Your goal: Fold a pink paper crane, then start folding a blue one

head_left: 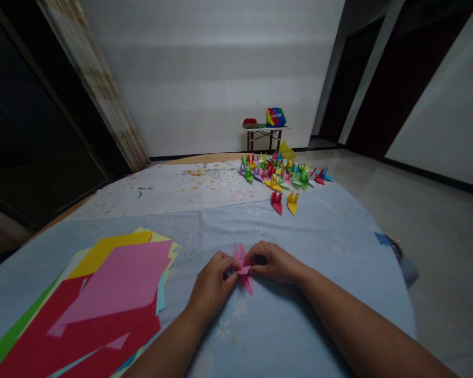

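Note:
A pink origami crane point(245, 283) is held just above or on the blue tablecloth in front of me, its two narrow points facing away and a broader point toward me. My left hand point(216, 278) pinches its left side between thumb and fingers. On the other side, my right hand point(274, 262) pinches it with curled fingers. The fingertips hide parts of the paper. To my left lies a loose stack of coloured paper, with a pink sheet point(122, 278) over red sheets point(43, 325) and a yellow sheet point(106, 252).
A red folded crane point(276, 202) and a yellow one point(292, 202) stand beyond my hands. Behind them is a crowd of many-coloured folded cranes point(274, 170). A small table point(266, 128) with a colourful box point(276, 117) stands by the wall. The round table's edge curves at right.

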A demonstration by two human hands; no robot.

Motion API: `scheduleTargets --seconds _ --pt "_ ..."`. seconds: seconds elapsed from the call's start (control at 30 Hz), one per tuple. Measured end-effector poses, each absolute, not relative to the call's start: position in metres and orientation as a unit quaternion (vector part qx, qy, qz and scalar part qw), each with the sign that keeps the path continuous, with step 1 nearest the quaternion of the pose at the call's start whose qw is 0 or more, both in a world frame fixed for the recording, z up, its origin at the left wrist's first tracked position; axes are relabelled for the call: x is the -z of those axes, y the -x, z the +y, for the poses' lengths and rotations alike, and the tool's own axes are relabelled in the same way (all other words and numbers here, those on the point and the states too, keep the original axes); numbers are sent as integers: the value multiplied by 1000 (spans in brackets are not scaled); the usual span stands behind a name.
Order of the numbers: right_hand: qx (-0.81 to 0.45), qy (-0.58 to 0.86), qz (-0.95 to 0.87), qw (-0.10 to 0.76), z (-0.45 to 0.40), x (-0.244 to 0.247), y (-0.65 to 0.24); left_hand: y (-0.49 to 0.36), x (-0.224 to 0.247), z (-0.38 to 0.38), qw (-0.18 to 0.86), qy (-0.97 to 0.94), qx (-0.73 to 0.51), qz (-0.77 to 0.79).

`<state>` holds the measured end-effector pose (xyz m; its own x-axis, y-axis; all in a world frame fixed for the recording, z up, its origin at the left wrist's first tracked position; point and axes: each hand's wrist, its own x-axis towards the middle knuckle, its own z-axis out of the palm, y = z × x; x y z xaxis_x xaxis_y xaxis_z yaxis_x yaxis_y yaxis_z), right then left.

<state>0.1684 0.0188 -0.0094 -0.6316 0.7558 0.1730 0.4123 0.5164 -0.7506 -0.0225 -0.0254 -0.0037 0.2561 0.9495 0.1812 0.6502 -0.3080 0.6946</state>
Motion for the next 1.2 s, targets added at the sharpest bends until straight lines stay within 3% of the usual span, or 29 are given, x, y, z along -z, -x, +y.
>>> scheduleTargets --seconds 0.33,0.67,1.2 --pt "-230 327 -893 208 21 7 -173 32 3 -21 269 -775 -267 506" --pt "-234 333 -897 171 16 -4 -175 31 -4 -27 245 -800 -224 499" --pt "-270 302 -877 257 17 5 -170 17 4 -33 194 -767 -250 558"
